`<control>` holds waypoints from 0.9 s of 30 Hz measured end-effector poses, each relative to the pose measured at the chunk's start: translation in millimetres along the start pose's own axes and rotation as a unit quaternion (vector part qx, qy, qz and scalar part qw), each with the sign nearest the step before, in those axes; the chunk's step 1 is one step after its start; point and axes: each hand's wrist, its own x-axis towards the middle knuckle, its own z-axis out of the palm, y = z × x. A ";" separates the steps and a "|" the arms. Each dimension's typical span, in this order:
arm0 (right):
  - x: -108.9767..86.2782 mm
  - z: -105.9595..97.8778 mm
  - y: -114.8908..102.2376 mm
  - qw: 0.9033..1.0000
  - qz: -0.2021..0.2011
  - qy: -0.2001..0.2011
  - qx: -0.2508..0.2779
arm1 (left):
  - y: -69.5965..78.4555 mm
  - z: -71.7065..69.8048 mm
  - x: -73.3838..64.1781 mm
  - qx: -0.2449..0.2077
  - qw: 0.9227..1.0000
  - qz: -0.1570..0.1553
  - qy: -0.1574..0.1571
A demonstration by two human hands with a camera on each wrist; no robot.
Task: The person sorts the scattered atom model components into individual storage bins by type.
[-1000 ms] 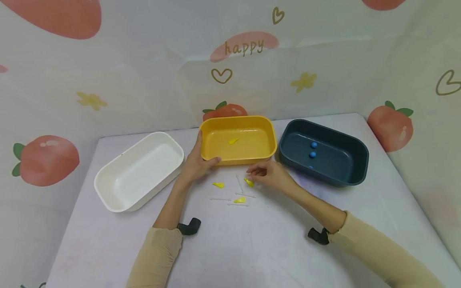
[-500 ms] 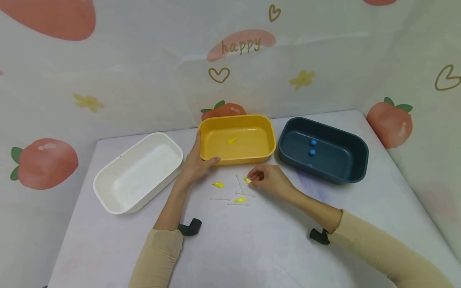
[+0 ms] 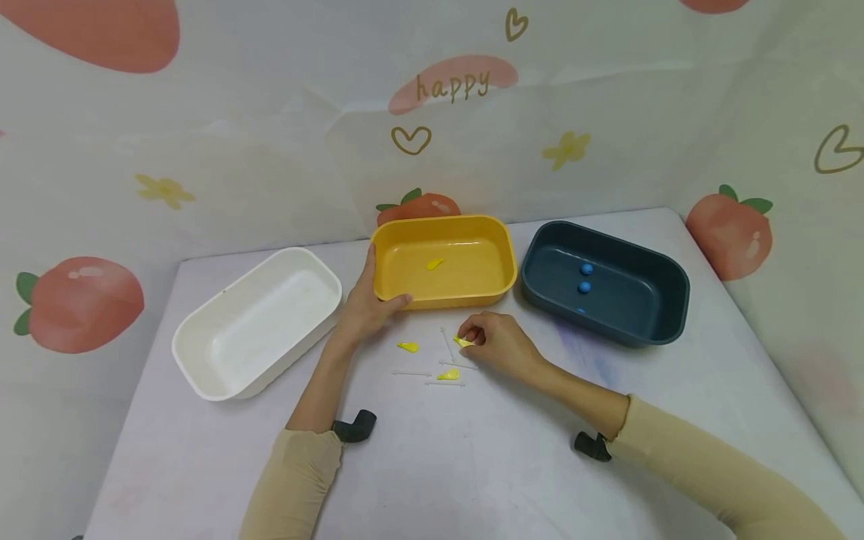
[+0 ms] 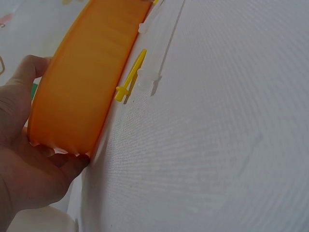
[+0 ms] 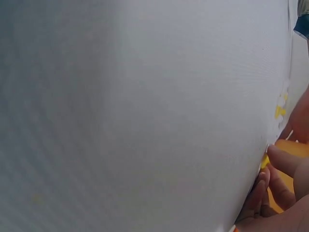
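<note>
My left hand [image 3: 367,309] grips the left end of the yellow tray [image 3: 445,302], thumb along its near side. In the left wrist view, that hand [image 4: 36,145] curls round the tray's corner [image 4: 87,72]. My right hand [image 3: 501,341] is low over the table in front of the tray. Its thumb and fingertips pinch a small yellow teardrop-shaped plastic piece [image 3: 463,342], partly hidden by the fingers. Two similar yellow pieces, one at the left [image 3: 408,347] and one nearer [image 3: 448,374], lie on the table. Another yellow piece [image 3: 435,264] lies in the tray.
Several thin white sticks, such as one nearer stick [image 3: 445,385], lie around the yellow pieces. A white tray [image 3: 256,367] stands at the left. A dark blue tray [image 3: 634,307] at the right holds small blue balls [image 3: 584,287]. A printed cloth [image 3: 283,172] hangs behind.
My right hand has come down onto the yellow piece, pinched it and shifted it slightly left. The left hand stays on the yellow tray.
</note>
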 end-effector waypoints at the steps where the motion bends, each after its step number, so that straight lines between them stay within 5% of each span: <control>1: 0.2 0.0 -0.3 1.000 0.000 -0.002 -0.002 | 0.0 -0.2 -0.1 -0.001 1.000 0.001 0.000; 15: 1.8 -2.1 0.9 0.999 -0.032 -0.025 -0.005 | 0.6 -2.7 0.5 -0.005 1.000 0.009 -0.001; 27: 1.3 -13.5 5.0 0.994 -0.003 -0.062 0.089 | 2.4 -1.1 0.1 0.004 1.000 -0.006 -0.002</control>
